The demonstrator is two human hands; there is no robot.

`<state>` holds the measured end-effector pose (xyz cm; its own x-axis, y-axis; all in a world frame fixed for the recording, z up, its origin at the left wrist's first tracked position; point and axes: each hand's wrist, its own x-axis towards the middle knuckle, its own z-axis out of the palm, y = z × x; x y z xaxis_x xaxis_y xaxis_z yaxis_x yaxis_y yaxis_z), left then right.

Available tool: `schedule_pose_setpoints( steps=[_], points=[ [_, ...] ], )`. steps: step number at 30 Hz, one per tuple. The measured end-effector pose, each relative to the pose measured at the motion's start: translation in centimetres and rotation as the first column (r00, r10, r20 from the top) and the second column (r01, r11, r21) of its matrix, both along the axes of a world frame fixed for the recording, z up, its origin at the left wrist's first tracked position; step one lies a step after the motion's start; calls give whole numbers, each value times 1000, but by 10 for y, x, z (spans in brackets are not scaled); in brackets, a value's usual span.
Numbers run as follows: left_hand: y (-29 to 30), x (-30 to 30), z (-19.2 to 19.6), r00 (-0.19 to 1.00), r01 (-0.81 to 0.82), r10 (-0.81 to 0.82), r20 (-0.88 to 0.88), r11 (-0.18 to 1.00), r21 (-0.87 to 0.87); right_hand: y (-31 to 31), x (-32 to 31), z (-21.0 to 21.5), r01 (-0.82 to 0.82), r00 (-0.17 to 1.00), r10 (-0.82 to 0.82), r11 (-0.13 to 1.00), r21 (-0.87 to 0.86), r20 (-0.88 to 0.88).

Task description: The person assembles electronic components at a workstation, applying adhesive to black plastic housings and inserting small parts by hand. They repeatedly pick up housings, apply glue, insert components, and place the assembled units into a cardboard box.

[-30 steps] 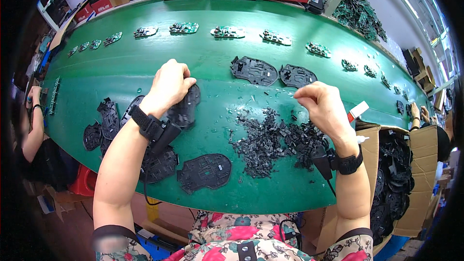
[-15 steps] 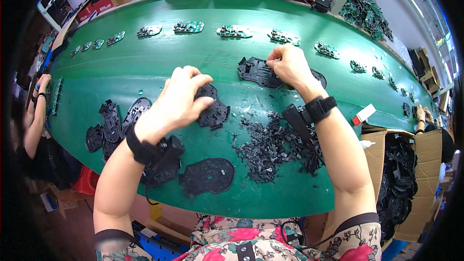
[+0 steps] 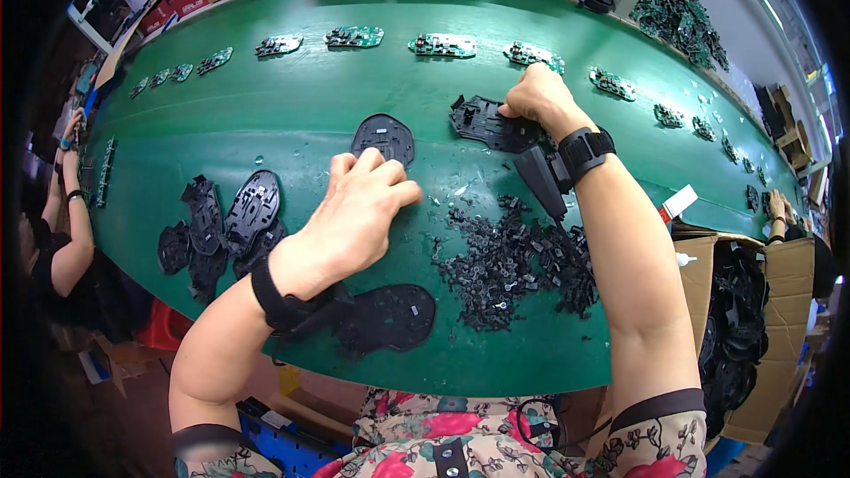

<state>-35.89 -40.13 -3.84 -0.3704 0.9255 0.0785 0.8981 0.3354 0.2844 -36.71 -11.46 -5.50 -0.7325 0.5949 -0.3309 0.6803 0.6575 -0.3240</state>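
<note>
My left hand (image 3: 359, 217) is over the middle of the table, fingers curled downward. Its fingertips are hidden, so what they grip cannot be seen. Just beyond its knuckles lies a rounded black plastic shell (image 3: 384, 134), shaped like the base of a computer mouse. My right hand (image 3: 542, 99) pinches at the far right part of a longer black plastic shell (image 3: 482, 120), which lies on the table with its ribbed inside up. Whether a small part is also between those fingers is hidden. A dark strap with a black device circles each wrist.
Small black and metal parts (image 3: 496, 261) form a heap at centre right. Black shells (image 3: 252, 210) lie at left, another (image 3: 403, 319) near the front edge. Green circuit boards (image 3: 443, 45) line the far side. A carton (image 3: 779, 301) of black parts stands right. Other people's hands (image 3: 73, 128) show at the sides.
My left hand has lowered and curled its fingers. The rounded shell now lies farther away and turned. My right hand stays at the longer shell. The view has shifted slightly.
</note>
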Motion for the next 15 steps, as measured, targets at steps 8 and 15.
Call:
schedule_pose_setpoints(
  steps=[8,15],
  points=[
    [-21,-3,5,966,-260,257,36,961,94,-7,11,-7,-4,985,37,980,198,-168],
    [-11,-3,-11,915,-400,402,-16,913,80,-26,33,7,-136,938,223,941,309,-266]
  ],
)
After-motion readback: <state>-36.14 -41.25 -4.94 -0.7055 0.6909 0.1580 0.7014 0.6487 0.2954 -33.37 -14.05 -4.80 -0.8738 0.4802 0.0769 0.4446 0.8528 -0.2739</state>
